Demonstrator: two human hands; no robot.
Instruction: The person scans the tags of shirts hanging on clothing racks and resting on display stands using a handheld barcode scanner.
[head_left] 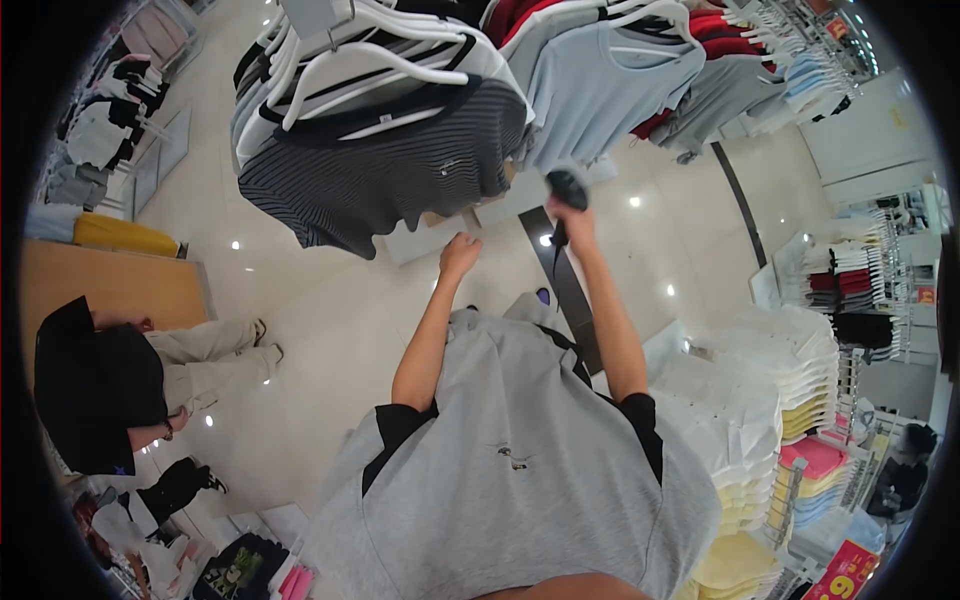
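Observation:
My right hand [572,222] is wrapped round a black handheld device [568,187] with a rounded head; motion blurs it, and a dark narrow part hangs below the grip. My left hand [460,256] is closed just below the hem of a dark grey striped knit top [390,165]; whether anything is in its fingers is hidden. The striped top hangs on a white hanger [370,62] at the front of a rack. To its right hangs a light blue top [612,85], above and behind the device.
More grey and red garments hang farther right along the rack. Folded white shirts [720,400] are stacked close on my right. At left, a person in a black shirt [100,385] stands by a wooden counter [110,290]. Glossy tiles [320,320] cover the floor.

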